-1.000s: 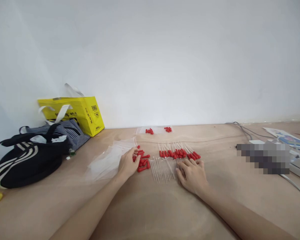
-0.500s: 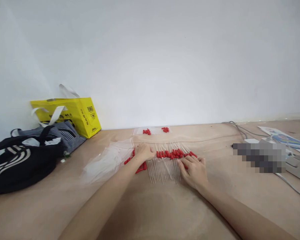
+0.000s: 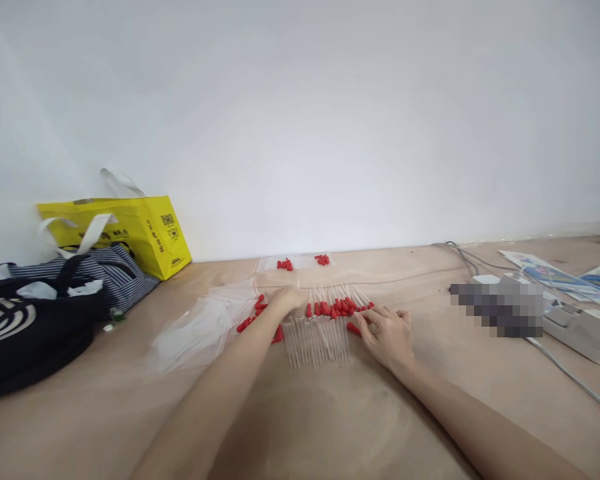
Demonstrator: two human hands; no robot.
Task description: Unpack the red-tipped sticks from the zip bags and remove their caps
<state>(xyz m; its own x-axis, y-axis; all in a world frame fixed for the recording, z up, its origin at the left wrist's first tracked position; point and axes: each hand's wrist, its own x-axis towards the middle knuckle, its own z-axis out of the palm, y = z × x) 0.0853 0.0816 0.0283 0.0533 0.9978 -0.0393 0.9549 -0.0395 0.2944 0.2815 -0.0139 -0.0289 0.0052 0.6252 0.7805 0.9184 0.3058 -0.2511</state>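
Red-bulbed droppers [image 3: 325, 309] lie on the worktop [image 3: 300, 420] beyond clear tubes [image 3: 317, 340]; your left hand [image 3: 289, 299] is at their left end, grip hidden; your right hand [image 3: 390, 337] curls beside one separate red bulb [image 3: 353, 328], grip unclear.

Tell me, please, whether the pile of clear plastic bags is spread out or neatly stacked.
Spread out: the pile of clear plastic bags lies on the light brown table in overlapping layers, edges not lined up.

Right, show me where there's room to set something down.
Bare tabletop lies nearer than the clear tubes, and between the right hand and white cable. It's crowded around the left hand: red bulbs, plastic bags.
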